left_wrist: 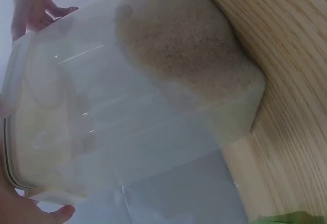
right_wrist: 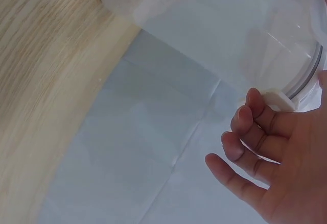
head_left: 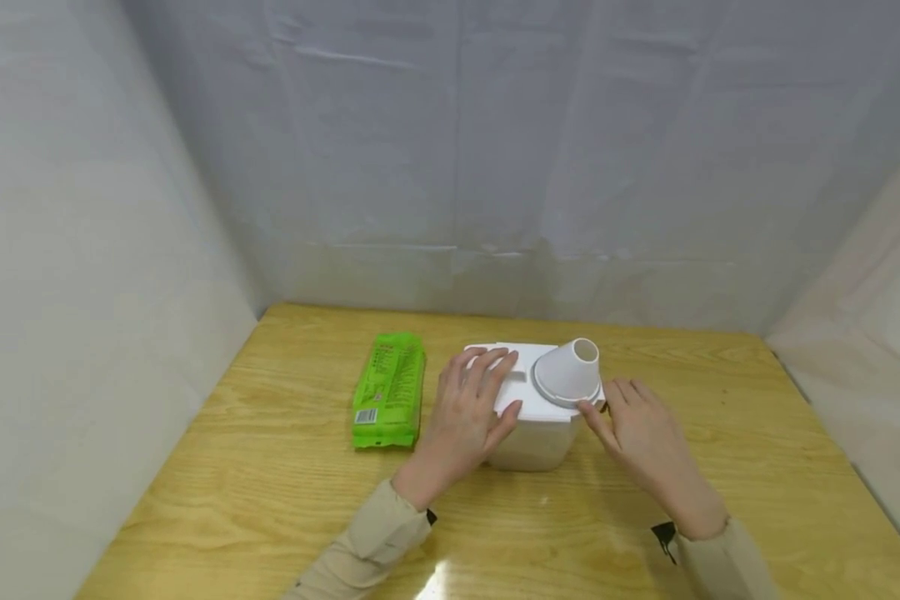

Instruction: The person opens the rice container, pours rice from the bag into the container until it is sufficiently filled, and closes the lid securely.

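A translucent storage container (head_left: pixel 532 446) with a white lid (head_left: pixel 543 407) stands upright on the table. Brownish grains (left_wrist: pixel 179 50) lie in its bottom. On the lid's right part sits a pale cone-shaped cup (head_left: pixel 567 372), narrow end up. My left hand (head_left: pixel 459 421) rests on the lid's left part, fingers spread over the top and thumb near the front edge. At the right side, my right hand (head_left: pixel 648 442) pinches the lid's edge: the thumb lies by the cup's base, and curled fingers meet a side latch (right_wrist: pixel 278 100). Another latch (left_wrist: pixel 56 194) shows by my left hand.
A green printed packet (head_left: pixel 388 392) lies flat to the left of the container. The wooden table (head_left: pixel 270 492) ends at a pale cloth backdrop (head_left: pixel 450 167), with cloth on both sides too.
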`<action>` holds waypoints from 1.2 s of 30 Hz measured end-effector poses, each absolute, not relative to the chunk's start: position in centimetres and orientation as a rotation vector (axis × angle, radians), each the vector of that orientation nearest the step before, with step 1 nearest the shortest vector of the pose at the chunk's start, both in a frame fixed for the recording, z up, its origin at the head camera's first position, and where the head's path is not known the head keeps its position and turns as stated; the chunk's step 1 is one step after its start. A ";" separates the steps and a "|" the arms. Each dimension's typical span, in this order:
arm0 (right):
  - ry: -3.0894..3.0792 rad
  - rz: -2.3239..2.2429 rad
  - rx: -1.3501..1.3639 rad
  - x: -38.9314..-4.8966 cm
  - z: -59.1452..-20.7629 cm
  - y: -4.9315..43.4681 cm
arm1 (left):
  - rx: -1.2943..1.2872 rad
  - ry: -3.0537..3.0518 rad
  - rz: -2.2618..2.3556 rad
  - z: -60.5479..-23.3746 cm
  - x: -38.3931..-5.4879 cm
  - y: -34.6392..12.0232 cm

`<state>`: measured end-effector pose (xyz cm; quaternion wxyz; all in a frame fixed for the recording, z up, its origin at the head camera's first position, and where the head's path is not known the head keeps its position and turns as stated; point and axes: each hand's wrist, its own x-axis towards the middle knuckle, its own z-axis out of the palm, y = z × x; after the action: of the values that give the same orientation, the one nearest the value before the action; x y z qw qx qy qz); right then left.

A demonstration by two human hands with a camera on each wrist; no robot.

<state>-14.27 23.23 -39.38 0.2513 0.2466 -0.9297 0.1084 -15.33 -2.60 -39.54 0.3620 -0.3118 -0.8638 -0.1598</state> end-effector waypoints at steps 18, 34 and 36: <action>-2.375 0.289 0.643 -14.1 -39.1 23.2 | -0.691 -2.452 -0.656 -39.8 -13.8 -5.1; -2.390 0.485 0.726 -13.8 -41.9 22.5 | -0.681 -2.494 -0.644 -41.5 -13.3 -6.1; -2.384 0.499 0.719 -13.7 -42.0 22.2 | -0.677 -2.487 -0.640 -41.5 -13.3 -6.0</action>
<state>-13.73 22.25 -42.01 0.2963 0.2705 -0.8965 0.1877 -13.34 -6.03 -41.46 0.2408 -0.2474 -0.9089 -0.2339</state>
